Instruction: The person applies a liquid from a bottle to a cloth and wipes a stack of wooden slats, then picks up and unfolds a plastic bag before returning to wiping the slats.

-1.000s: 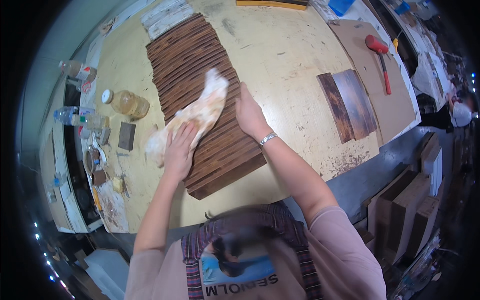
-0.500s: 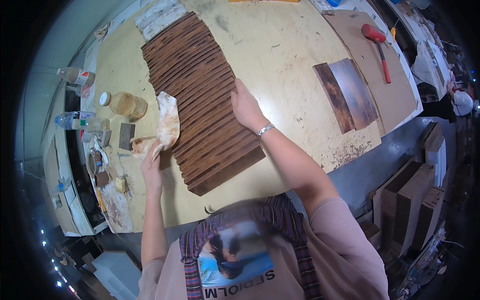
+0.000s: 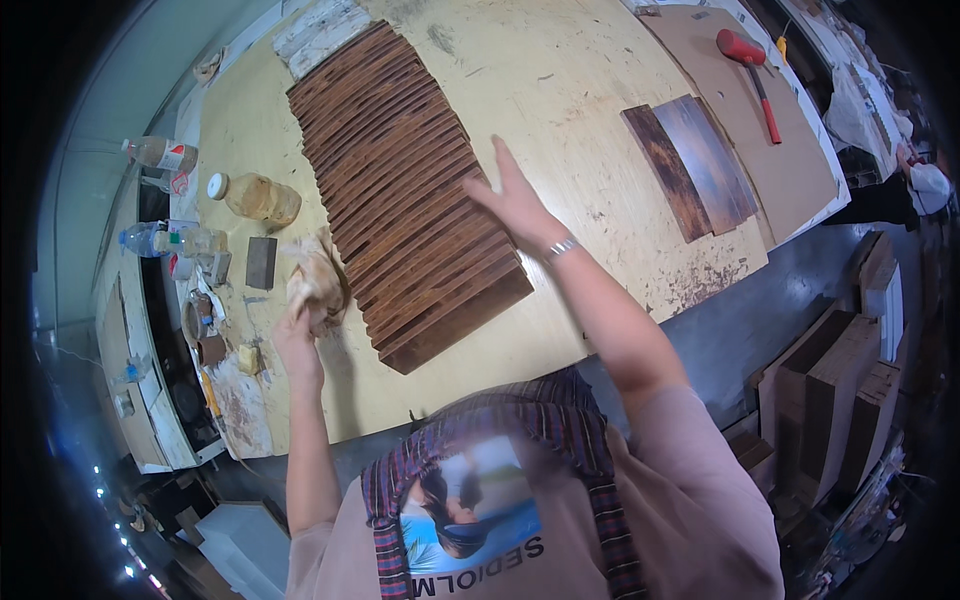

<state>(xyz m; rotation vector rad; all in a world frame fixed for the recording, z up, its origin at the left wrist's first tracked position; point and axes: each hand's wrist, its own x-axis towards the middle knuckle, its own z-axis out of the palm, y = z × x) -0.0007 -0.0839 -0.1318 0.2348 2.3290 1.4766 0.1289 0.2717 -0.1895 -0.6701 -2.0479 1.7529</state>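
Observation:
A long row of dark brown wooden slats (image 3: pixel 400 190) stands packed side by side on the pale worktable (image 3: pixel 560 110). At the row's left side, my left hand (image 3: pixel 297 345) is closed on a stained whitish rag (image 3: pixel 316 285), which hangs bunched above the tabletop. My right hand (image 3: pixel 515 205) is at the row's right edge, thumb toward the slats and fingers spread apart, holding nothing. A jar of yellowish liquid with a white lid (image 3: pixel 258 198) lies or leans left of the row; beside the rag is a small dark block (image 3: pixel 261 263).
Two flat dark boards (image 3: pixel 690 165) lie at the right, near a red mallet (image 3: pixel 750 75) on cardboard (image 3: pixel 690 40). Plastic bottles (image 3: pixel 160 153) line the left edge. Brown cartons (image 3: pixel 830 400) stand on the floor at right. Another person (image 3: pixel 925 190) is at the far right.
My right hand has opened and lifted off the row's edge, fingers now spread. The rag, stretched along the slats before, is now bunched and slightly off the row in my left hand.

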